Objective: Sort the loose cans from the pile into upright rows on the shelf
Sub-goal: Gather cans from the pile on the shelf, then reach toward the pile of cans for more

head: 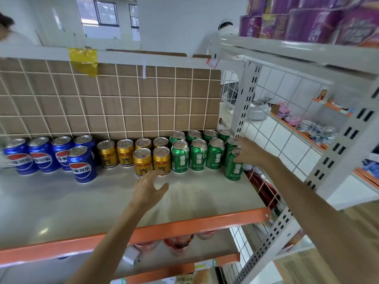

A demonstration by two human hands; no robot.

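Upright cans stand in rows along the back of the grey shelf (82, 203). Blue cola cans (82, 165) fill the left, gold energy-drink cans (143, 160) the middle, green cans (198, 154) the right. My right hand (251, 151) grips the top of the frontmost green can (232, 169), which stands upright at the shelf's right end. My left hand (148, 189) hovers over the shelf just in front of the gold cans, fingers spread and relaxed, holding nothing.
A brown board behind a white wire grid (114, 103) backs the shelf. An orange lip (184, 228) edges its front. A perforated white upright (244, 103) stands at the right. Purple packs (307, 19) sit on the shelf above; packaged goods (178, 242) lie below.
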